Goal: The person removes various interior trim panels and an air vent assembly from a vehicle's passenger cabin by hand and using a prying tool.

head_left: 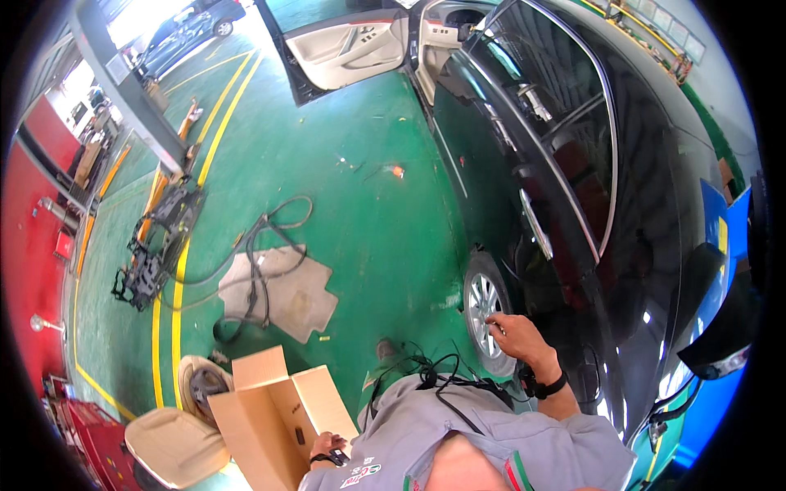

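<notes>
Your right hand (509, 329) nearest rear wheel (485, 313), fingers loosely curled, empty, touching tyre edge. Left hand (327, 448) well left of wheel, narrow, resting on open cardboard box (274, 413).

At six o'clock the left hand (326, 448) is half hidden behind the cardboard box (274, 417); its fingers cannot be made out. At four o'clock the car (573, 204) runs past the rim.
</notes>
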Demonstrator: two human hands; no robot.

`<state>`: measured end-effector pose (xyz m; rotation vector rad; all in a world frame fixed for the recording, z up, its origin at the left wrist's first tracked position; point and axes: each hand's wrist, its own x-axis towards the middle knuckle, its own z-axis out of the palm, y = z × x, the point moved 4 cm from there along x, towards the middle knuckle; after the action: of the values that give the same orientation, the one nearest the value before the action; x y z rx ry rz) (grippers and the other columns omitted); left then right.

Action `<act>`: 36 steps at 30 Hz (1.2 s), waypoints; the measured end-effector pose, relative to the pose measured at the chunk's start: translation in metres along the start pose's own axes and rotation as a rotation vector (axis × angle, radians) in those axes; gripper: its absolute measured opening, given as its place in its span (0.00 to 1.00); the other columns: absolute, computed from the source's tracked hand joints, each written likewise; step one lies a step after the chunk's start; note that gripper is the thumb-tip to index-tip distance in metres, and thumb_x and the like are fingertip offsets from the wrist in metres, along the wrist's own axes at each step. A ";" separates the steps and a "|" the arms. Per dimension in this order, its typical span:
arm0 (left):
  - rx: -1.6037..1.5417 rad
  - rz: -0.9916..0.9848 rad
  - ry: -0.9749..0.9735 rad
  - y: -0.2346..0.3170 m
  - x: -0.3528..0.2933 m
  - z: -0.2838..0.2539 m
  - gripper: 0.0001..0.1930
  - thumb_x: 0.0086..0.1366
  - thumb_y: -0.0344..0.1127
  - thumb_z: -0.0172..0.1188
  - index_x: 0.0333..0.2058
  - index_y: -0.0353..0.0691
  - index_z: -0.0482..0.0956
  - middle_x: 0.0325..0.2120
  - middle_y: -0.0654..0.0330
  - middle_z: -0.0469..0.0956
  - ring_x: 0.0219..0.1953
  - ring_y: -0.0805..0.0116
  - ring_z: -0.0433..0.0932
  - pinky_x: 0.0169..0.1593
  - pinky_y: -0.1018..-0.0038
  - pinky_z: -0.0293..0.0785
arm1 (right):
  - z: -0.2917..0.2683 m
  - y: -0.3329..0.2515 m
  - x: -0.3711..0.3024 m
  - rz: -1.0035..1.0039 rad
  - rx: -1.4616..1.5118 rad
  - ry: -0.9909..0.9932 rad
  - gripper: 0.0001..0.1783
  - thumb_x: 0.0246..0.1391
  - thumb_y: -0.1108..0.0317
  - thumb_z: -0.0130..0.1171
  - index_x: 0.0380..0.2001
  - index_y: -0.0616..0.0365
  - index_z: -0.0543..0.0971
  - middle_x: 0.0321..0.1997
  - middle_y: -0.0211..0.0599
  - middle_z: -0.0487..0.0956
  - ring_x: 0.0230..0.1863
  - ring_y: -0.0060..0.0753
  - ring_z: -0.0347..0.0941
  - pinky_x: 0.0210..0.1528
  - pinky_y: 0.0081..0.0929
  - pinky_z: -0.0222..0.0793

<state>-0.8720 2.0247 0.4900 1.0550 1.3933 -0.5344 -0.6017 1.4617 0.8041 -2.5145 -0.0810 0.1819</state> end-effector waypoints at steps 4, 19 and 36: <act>0.349 0.103 0.001 0.179 0.036 0.042 0.10 0.65 0.35 0.47 0.34 0.36 0.75 0.25 0.55 0.77 0.23 0.62 0.78 0.24 0.68 0.75 | -0.021 -0.014 0.064 0.086 0.032 0.045 0.14 0.60 0.62 0.52 0.42 0.56 0.81 0.35 0.51 0.82 0.39 0.58 0.79 0.42 0.47 0.75; 0.417 0.051 0.030 0.458 0.031 0.251 0.11 0.67 0.35 0.47 0.31 0.35 0.76 0.22 0.54 0.77 0.17 0.61 0.76 0.20 0.68 0.75 | -0.057 0.015 0.399 0.049 0.086 0.102 0.11 0.60 0.64 0.54 0.40 0.58 0.80 0.35 0.51 0.82 0.39 0.56 0.79 0.42 0.49 0.74; 0.254 -0.120 -0.417 0.707 0.158 0.441 0.14 0.70 0.37 0.42 0.36 0.35 0.73 0.29 0.54 0.77 0.31 0.57 0.80 0.37 0.62 0.78 | -0.105 0.003 0.734 0.109 0.026 -0.039 0.13 0.61 0.64 0.53 0.43 0.58 0.80 0.37 0.51 0.82 0.41 0.56 0.78 0.45 0.48 0.74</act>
<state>-0.0238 2.0337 0.4728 0.9923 1.0392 -0.9801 0.1400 1.4718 0.8048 -2.4907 0.0419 0.2747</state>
